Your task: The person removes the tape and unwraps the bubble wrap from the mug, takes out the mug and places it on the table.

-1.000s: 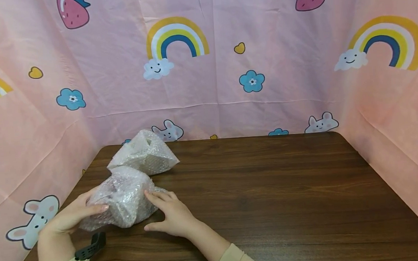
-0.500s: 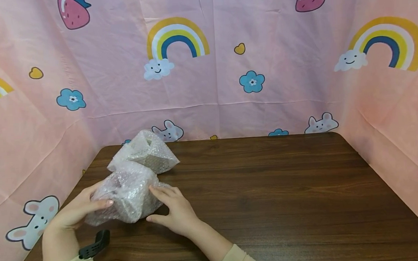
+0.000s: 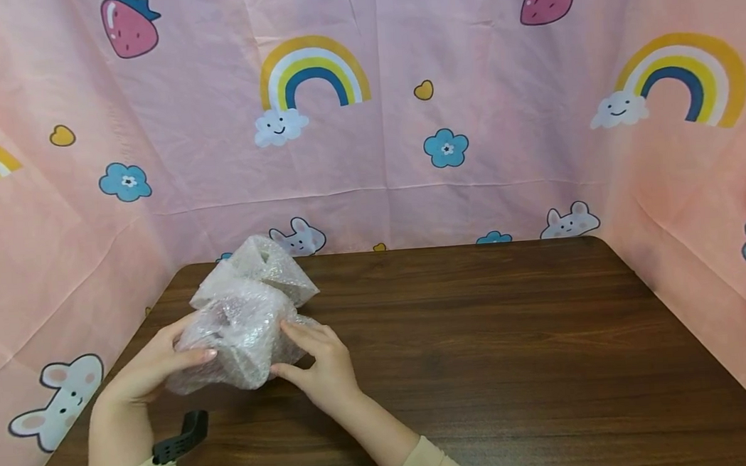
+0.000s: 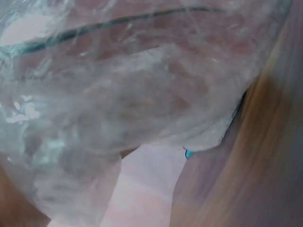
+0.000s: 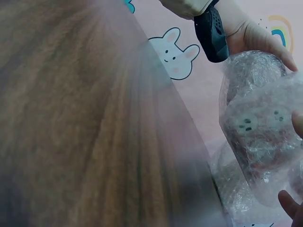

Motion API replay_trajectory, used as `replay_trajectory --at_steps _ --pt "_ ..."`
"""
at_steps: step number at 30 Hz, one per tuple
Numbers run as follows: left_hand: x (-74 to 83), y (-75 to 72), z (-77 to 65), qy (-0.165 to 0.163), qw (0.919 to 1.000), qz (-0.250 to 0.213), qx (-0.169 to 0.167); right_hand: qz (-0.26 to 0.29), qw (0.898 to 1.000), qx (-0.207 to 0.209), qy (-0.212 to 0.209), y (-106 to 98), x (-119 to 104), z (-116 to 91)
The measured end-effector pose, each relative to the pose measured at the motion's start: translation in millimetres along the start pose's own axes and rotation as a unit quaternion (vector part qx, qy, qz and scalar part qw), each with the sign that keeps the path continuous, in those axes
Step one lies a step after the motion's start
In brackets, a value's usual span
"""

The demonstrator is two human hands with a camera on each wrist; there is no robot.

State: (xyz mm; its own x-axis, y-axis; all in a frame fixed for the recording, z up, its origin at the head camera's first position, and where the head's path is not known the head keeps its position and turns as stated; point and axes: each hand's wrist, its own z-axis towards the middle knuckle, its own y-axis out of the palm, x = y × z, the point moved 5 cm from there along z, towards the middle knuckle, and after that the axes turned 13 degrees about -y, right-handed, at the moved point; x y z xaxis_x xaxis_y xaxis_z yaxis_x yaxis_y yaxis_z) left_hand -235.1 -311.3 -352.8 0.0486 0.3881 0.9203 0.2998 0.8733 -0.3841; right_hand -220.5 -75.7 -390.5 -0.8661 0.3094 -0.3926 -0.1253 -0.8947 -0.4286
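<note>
A bubble-wrapped bundle point(image 3: 245, 340) is held between both hands at the left of the table. My left hand point(image 3: 150, 364) grips its left end, thumb on the near side and the other fingers mostly hidden behind it. My right hand point(image 3: 323, 368) holds the right side between thumb and fingers. Through the wrap point(image 5: 265, 127), the right wrist view shows something pinkish with small dark marks. Clear plastic point(image 4: 132, 94) fills most of the left wrist view, a dark curved line showing through it. Directly behind, a second bubble-wrapped bundle point(image 3: 285, 270) is partly covered by the first.
The dark wooden table point(image 3: 483, 354) stretches away to the right of the hands. Pink cloth point(image 3: 504, 168) with rainbows and rabbits hangs along its back and sides. A black wrist mount point(image 3: 183, 438) sticks out from my left wrist.
Both hands have moved right and away from me with the front bundle, which now overlaps more of the rear one. The rear bundle has stayed in place.
</note>
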Motion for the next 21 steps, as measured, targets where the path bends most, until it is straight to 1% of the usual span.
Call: replay_trajectory --at_steps 3,6,10,13,17,21 --pt "3.0 4.1 2.7 0.001 0.9999 -0.011 -0.005 -0.002 1.000 0.024 -0.002 -4 1 1" --pt "5.0 6.8 5.7 0.003 0.9999 -0.013 -0.004 0.003 0.999 0.038 0.001 -8 2 2" --pt "7.8 9.4 7.9 0.006 0.9999 -0.008 0.002 0.030 0.998 0.051 0.019 -14 2 4" --pt "10.3 12.4 9.6 0.014 0.9998 -0.012 -0.002 0.046 0.996 0.066 0.027 -18 1 4" --pt "13.9 18.0 13.0 0.029 0.9994 -0.018 -0.010 0.044 0.995 0.087 0.031 -23 2 4" --pt "16.8 25.2 17.3 0.035 0.9988 -0.028 -0.017 0.041 0.993 0.104 0.041 -29 5 3"
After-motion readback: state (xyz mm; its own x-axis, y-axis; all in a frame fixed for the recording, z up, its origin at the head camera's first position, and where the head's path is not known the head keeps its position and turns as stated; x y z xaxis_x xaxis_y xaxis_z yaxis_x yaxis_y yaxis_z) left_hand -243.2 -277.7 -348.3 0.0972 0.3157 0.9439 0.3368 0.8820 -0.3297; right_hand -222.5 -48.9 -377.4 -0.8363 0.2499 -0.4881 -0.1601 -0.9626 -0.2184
